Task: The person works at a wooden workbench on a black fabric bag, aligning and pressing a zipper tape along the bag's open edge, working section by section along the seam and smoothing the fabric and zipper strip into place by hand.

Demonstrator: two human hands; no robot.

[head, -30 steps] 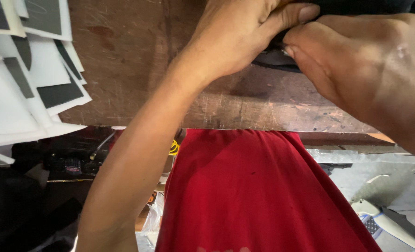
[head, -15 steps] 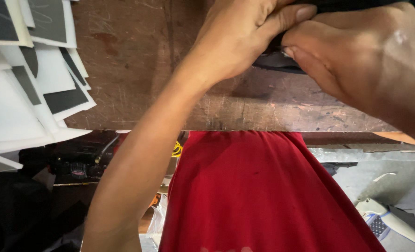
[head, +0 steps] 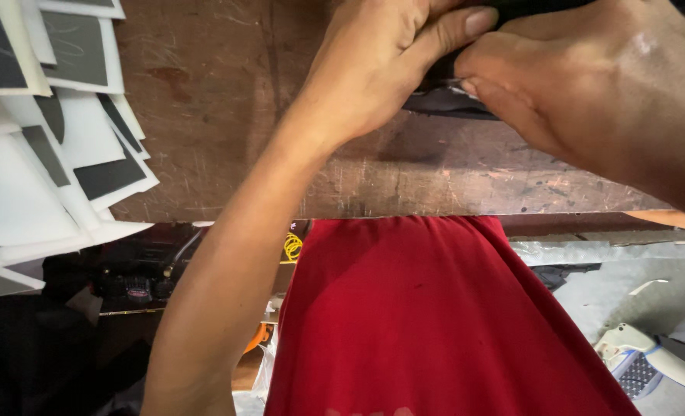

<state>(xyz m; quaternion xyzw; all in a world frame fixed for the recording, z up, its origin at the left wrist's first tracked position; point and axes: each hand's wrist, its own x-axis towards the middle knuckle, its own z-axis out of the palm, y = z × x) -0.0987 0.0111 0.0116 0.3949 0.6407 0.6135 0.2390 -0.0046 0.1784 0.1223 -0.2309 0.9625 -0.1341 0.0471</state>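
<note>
Pinching a dark flat piece (head: 446, 96) between both hands, you hold it just above the worn wooden counter (head: 227, 115), near that counter's far side. Your left hand (head: 381, 65) closes its fingers (head: 454, 23) over the piece from one side; your right hand (head: 589, 85) presses its fingers (head: 496, 96) onto it from the other, the two thumbs touching. Most of the piece is hidden beneath them. At the counter's left end lies a fanned stack of white-and-grey cards (head: 50, 154). Below the counter's near edge hangs your red shirt (head: 435, 323).
</note>
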